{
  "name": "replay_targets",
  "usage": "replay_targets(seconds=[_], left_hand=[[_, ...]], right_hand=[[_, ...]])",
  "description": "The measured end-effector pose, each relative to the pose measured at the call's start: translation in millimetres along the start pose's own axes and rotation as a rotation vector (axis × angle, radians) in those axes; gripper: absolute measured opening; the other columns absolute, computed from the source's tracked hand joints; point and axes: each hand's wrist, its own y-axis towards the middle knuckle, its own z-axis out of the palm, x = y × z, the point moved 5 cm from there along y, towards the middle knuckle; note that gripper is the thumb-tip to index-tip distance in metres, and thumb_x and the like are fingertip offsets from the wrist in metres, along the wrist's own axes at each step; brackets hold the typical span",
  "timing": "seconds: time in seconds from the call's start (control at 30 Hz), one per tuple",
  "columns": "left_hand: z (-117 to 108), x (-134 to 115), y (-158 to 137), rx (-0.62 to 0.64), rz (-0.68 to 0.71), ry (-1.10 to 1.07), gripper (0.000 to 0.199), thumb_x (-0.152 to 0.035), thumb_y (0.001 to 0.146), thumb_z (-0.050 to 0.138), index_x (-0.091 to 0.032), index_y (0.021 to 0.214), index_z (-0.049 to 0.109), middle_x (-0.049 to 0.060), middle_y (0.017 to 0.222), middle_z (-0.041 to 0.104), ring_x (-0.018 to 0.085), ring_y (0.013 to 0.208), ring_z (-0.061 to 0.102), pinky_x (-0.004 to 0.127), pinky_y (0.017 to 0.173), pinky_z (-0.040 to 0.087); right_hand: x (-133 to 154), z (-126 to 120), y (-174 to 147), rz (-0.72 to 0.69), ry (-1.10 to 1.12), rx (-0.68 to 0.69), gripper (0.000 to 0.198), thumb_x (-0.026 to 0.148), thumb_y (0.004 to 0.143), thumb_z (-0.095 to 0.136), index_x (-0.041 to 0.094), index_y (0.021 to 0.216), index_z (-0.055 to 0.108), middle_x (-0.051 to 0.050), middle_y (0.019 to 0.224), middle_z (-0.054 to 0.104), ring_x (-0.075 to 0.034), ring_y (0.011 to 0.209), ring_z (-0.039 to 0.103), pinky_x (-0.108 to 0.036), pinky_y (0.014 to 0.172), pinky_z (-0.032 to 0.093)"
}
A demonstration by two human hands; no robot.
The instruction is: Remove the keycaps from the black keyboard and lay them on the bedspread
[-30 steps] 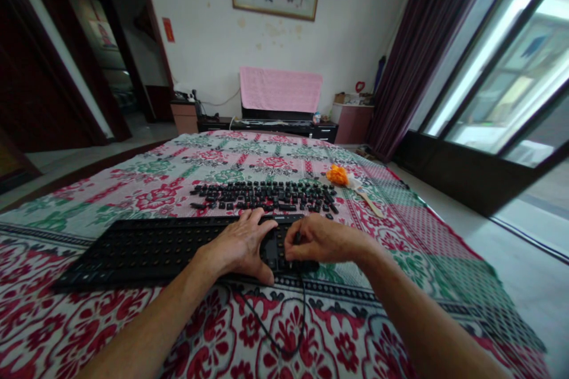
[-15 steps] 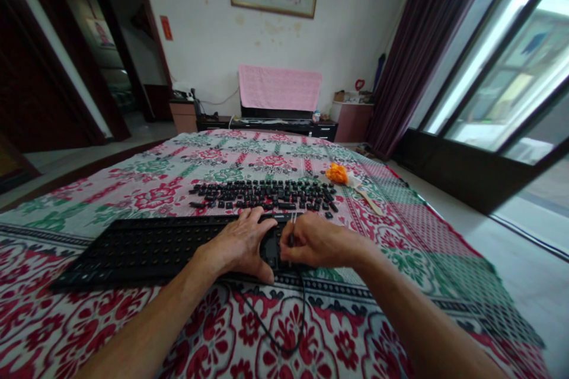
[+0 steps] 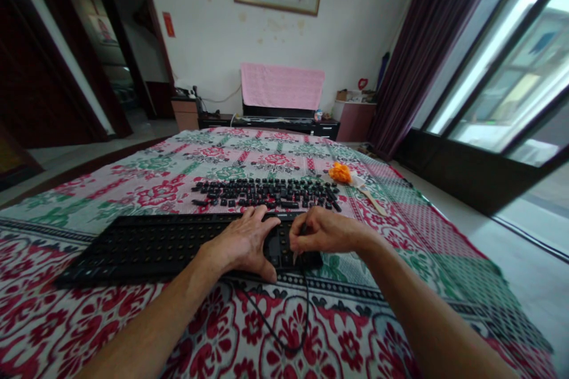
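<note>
A black keyboard point(image 3: 151, 246) with its keycaps off lies on the patterned cloth, small brownish key posts showing in rows. My left hand point(image 3: 244, 243) spans it near its right part, thumb at the near edge and fingers at the far edge, gripping it. Over the right end of the keyboard, my right hand point(image 3: 313, 234) is closed in a pinch around thin tweezers point(image 3: 295, 257), whose tip points down at the keys; the rest is mostly hidden by the fingers. Loose black keycaps point(image 3: 267, 192) lie in rows just beyond the keyboard.
An orange crumpled bundle point(image 3: 340, 173) and a brush with a pale wooden handle point(image 3: 373, 201) lie to the right of the keycaps. The keyboard's black cable point(image 3: 284, 348) loops on the cloth in front. Farther back stands a low black cabinet point(image 3: 267, 125).
My right hand has shifted slightly right and up, and the tweezers have turned so their tip shows below the fingers. My left hand stays in place on the keyboard.
</note>
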Motion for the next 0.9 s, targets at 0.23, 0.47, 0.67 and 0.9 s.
replay_targets(seconds=[0.23,0.47,0.67,0.9], left_hand=[[-0.6,-1.2,-0.1,-0.002,0.011,-0.001,0.102,-0.061,0.040,0.067,-0.028,0.130,0.033,0.009,0.137,0.024,0.036,0.126,0.022,0.044,0.096,0.033],[-2.9,-4.6,0.0,-0.064,0.047,0.005,0.099,-0.058,0.037,0.070,-0.026,0.125,0.038,0.010,0.132,0.030,0.034,0.122,0.029,0.042,0.094,0.035],[-3.3,-4.6,0.3,-0.073,0.044,-0.002,0.094,-0.057,0.037,0.071,-0.024,0.121,0.042,0.011,0.130,0.032,0.035,0.119,0.032,0.042,0.092,0.037],[0.7,-1.3,-0.5,-0.039,0.009,-0.028,0.098,-0.061,0.039,0.069,-0.028,0.126,0.038,0.010,0.137,0.025,0.038,0.126,0.022,0.048,0.095,0.032]], right_hand=[[-10.8,-2.0,3.3,-0.020,0.170,0.049,0.026,0.037,0.076,0.055,0.013,0.080,0.063,-0.002,0.070,0.063,-0.007,0.060,0.053,-0.019,0.057,0.042],[28.7,9.2,-3.6,-0.032,-0.337,-0.068,0.015,0.023,0.074,0.054,0.012,0.076,0.064,0.003,0.053,0.052,-0.004,0.044,0.035,-0.018,0.042,0.025],[56.8,6.4,-9.6,-0.139,-0.384,-0.114,0.016,0.019,0.075,0.050,0.012,0.067,0.062,0.004,0.049,0.047,-0.003,0.043,0.032,-0.019,0.042,0.024],[10.8,-10.2,12.5,-0.063,-0.026,-0.195,0.029,0.039,0.079,0.050,0.013,0.080,0.062,0.001,0.058,0.057,-0.006,0.051,0.049,-0.017,0.048,0.036]])
